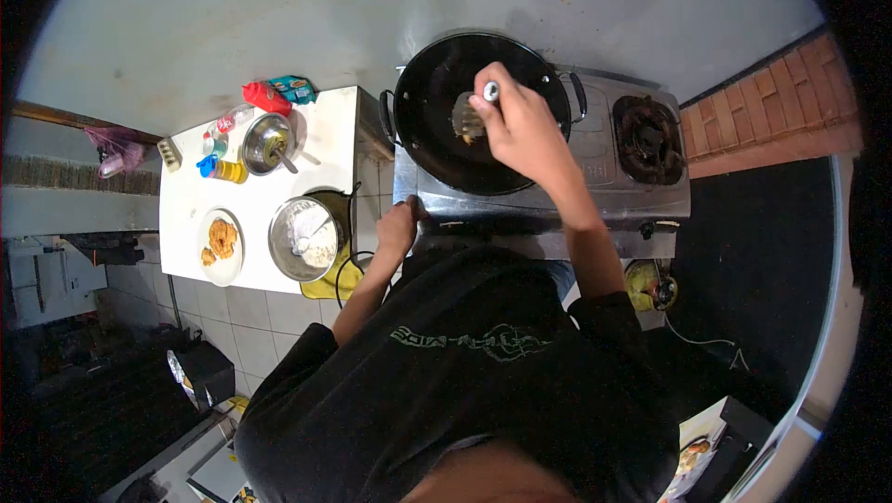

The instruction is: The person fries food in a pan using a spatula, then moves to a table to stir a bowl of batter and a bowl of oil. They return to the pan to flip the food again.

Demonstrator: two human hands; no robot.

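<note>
My right hand (pixel 520 122) is closed around the handle of a slotted metal spatula (pixel 467 117) over a large black wok (pixel 427 136). The spatula's head is down inside the wok, with small browned bits (pixel 466 138) beside it. The wok sits on the left burner of a steel gas stove (pixel 595 164). At the stove's front left corner, my left hand (pixel 399 227) has its fingers closed on the stove knob (pixel 418 209), which they largely cover.
A white table (pixel 190 206) stands left of the stove. On it are a plate (pixel 224 271) of fried food, a bowl (pixel 275 241) of white flour, a bowl (pixel 252 155) with a spoon, bottles and packets. The right burner (pixel 648 141) has no pot. A gas cylinder (pixel 641 285) stands below.
</note>
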